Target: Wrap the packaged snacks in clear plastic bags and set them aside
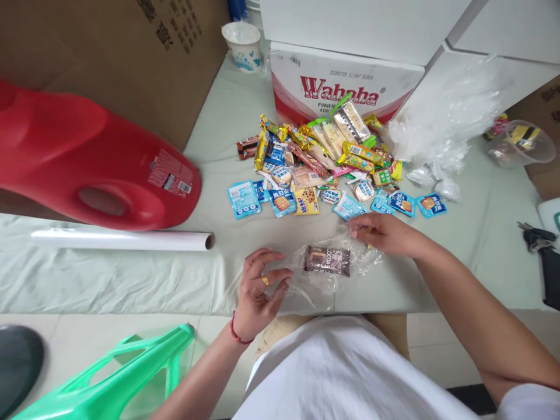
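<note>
A brown cocoa snack bar (327, 260) lies on a sheet of clear plastic film (321, 291) near the table's front edge. To its left, my left hand (262, 289) has thumb and forefinger close together at the film's edge, the other fingers stretched out. Beyond the bar's far right corner, my right hand (387, 233) pinches the film with curled fingertips. Behind the film spreads a heap of wrapped snacks (312, 151), with several blue packets (244, 200) along its front. A yellow cookie packet (307, 200) lies among them.
Left are a red plastic jug (109, 157) and a white roll (122, 240). Behind the snacks stands a Wahaha carton (345, 81), with a paper cup (242, 46) beside it. Crumpled clear bags (441, 128), a plastic tub (522, 146) and keys (536, 236) are right. A green stool (109, 385) stands below.
</note>
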